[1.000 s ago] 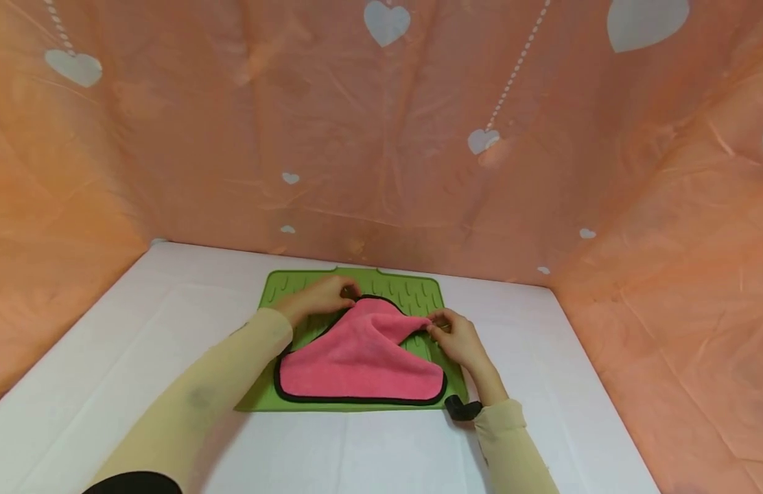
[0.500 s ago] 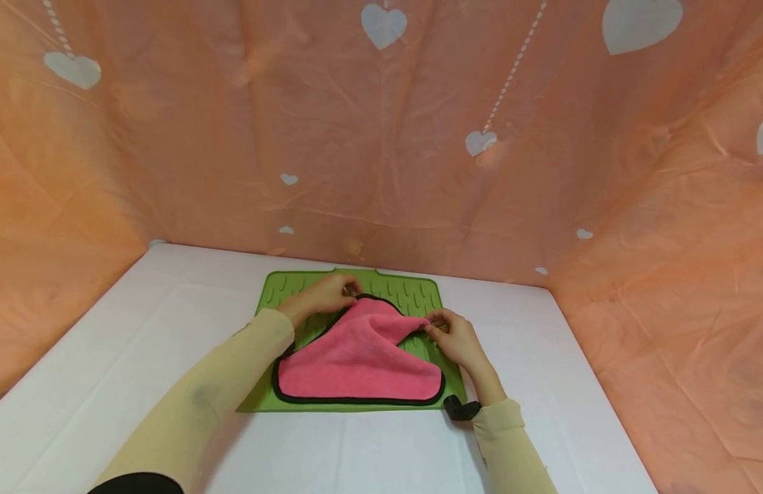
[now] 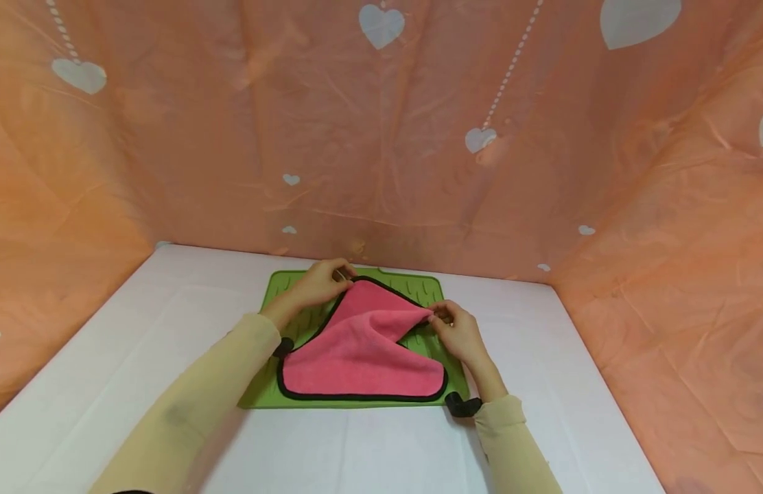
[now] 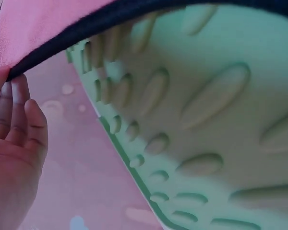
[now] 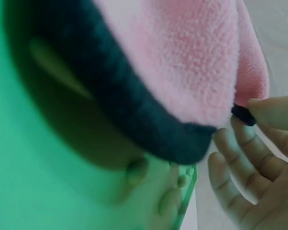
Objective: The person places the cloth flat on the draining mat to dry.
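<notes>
A pink cloth [image 3: 363,363] with black edging lies partly on a green ridged mat [image 3: 258,394], its near edge flat and its far part lifted in a fold. My left hand [image 3: 313,285] pinches the far left corner of the cloth; in the left wrist view thumb and fingers [image 4: 20,103] meet at the black edging. On the right side, my right hand [image 3: 460,333] pinches the cloth's other upper corner between thumb and fingertips, and the black trim [image 5: 243,115] shows at the pinch in the right wrist view.
The mat rests on a white table [image 3: 332,453]. An orange sheet [image 3: 332,137] printed with pale hearts hangs behind and at both sides. Black wrist-worn pieces [image 3: 462,405] sit at both wrists.
My left hand has moved a little away from me and to the left, stretching the far edge of the cloth straighter. My right hand has risen slightly, still pinching its corner.
</notes>
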Available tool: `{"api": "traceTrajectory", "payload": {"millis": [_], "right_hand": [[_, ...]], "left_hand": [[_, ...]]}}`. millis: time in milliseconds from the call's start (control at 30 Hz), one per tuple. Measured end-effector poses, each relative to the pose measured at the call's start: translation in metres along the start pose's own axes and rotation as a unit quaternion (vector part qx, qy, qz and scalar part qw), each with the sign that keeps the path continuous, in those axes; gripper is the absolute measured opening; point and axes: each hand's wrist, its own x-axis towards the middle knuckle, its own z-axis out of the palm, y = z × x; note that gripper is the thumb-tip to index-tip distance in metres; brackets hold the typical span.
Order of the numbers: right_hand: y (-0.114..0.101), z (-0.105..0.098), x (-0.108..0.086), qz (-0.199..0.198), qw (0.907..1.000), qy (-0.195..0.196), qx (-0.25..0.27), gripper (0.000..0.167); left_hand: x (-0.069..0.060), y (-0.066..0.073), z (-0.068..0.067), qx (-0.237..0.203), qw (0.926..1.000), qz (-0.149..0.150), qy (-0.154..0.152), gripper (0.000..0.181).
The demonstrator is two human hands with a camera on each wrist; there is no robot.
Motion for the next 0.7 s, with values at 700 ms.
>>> {"api": "traceTrajectory", "payload": {"millis": [700], "right_hand": [[-0.032, 0.029, 0.012, -0.049, 0.9959, -0.022, 0.073, 0.03]], "left_hand": [[-0.055, -0.022, -0.037, -0.004, 0.9971, -0.009, 0.076, 0.02]]}}
